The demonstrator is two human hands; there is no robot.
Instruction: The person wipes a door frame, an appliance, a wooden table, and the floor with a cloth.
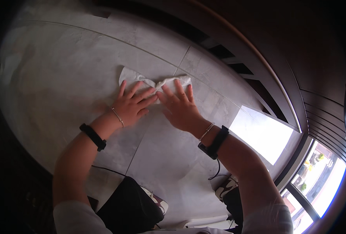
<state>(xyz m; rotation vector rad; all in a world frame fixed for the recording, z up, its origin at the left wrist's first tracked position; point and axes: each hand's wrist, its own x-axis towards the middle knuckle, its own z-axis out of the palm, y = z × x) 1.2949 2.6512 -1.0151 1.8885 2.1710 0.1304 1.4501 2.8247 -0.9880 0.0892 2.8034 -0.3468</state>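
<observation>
A crumpled white cloth (130,75), perhaps a wipe, lies on the grey tiled floor (75,74) in front of me. My left hand (130,104) rests palm down on its left part, fingers spread. On the right part lie the fingers of my right hand (180,109), also spread and flat. The two hands are close together, and their inner fingertips nearly meet at a bunched fold in the middle. Parts of the cloth are hidden under the fingers. Each wrist bears a thin bracelet and a black strap.
Dark wooden furniture (258,58) with a slotted base runs along the far right. A bright light patch (262,132) falls on the floor beside it, near a window (317,179). My black-clad knee (130,206) and patterned footwear are below. Thin black cables (108,169) hang near my arms.
</observation>
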